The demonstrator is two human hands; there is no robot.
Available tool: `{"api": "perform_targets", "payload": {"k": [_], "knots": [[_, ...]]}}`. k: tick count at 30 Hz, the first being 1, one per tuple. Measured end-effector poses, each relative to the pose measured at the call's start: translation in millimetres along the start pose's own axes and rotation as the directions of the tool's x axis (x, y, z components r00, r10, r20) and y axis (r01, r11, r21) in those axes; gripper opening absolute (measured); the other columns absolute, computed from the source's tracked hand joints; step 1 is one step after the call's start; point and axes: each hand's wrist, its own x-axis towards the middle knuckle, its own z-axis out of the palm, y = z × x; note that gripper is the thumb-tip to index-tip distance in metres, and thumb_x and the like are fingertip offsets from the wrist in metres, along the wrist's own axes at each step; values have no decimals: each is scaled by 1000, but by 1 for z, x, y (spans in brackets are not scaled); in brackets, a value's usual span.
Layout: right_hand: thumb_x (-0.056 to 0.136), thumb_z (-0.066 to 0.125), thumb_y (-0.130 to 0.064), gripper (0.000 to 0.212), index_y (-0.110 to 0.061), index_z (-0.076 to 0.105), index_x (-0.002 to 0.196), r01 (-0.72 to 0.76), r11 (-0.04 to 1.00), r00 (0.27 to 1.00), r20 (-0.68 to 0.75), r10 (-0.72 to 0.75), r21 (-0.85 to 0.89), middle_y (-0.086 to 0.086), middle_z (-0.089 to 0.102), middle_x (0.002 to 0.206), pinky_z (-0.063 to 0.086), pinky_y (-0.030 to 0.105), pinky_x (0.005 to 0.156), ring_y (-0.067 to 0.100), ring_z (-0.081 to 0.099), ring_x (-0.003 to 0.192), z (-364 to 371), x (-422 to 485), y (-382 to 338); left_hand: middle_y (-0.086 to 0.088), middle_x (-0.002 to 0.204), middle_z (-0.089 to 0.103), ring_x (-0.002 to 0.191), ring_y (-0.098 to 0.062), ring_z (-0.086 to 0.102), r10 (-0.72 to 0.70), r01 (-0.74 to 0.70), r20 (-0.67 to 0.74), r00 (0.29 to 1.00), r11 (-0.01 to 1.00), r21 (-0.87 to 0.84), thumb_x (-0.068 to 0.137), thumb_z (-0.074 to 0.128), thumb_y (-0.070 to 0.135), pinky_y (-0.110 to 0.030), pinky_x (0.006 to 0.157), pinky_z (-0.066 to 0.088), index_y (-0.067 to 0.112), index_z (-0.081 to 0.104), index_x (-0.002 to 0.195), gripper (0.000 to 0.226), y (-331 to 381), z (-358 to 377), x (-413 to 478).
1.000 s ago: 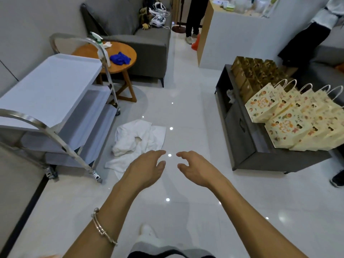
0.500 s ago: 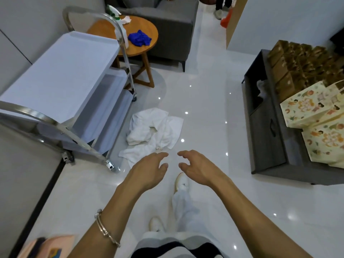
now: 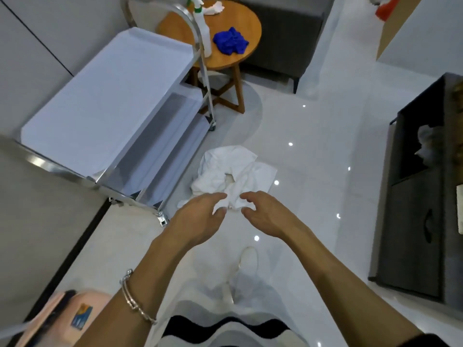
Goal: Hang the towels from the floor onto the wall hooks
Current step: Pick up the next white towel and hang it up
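Both the left hand and right hand hover open and empty above the crumpled white towels, which look soft, light, probably best gathered by an edge.

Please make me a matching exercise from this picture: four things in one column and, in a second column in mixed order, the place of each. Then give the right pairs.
1. white towels
2. blue cloth
3. bracelet
4. steel cart

a. on the round wooden table
b. on the left wrist
c. standing by the wall
d. lying crumpled on the floor

Pairs: 1-d, 2-a, 3-b, 4-c
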Motion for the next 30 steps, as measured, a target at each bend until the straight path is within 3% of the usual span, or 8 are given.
{"api": "perform_targets", "payload": {"k": [7, 14, 23, 30], "knots": [[99, 42, -28, 45, -22, 38, 144, 89, 993, 983, 168, -75, -80, 1, 40, 148, 35, 30, 105, 19, 42, 132, 7, 64, -6, 8, 144, 44, 131, -13, 41, -170, 173, 44, 984, 981, -89, 97, 43, 34, -28, 106, 32, 30, 40, 139, 42, -35, 11, 34], [99, 42, -28, 46, -21, 38, 144, 105, 980, 957, 286, -54, -167, 4, 41, 147, 33, 31, 106, 20, 41, 133, 33, 126, 7, 7, 144, 44, 126, -16, 45, -215, 221, 65, 974, 967, -122, 97, 44, 33, -28, 104, 33, 30, 41, 140, 43, -80, 31, 80], [98, 44, -27, 49, -19, 34, 146, 109, 970, 931, 365, -22, -218, 7, 38, 147, 32, 31, 106, 22, 38, 134, 71, 215, 24, 5, 141, 48, 125, -18, 47, -199, 212, 115, 973, 970, -119, 96, 46, 28, -28, 103, 35, 28, 45, 137, 40, -142, 60, 159], [96, 47, -24, 55, -20, 29, 148, 150, 940, 921, 389, -21, -305, 8, 35, 146, 37, 35, 105, 26, 40, 132, 113, 299, 42, 5, 140, 49, 126, -15, 46, -167, 175, 204, 964, 984, -20, 96, 46, 27, -29, 103, 35, 29, 44, 137, 41, -211, 97, 236]]}}
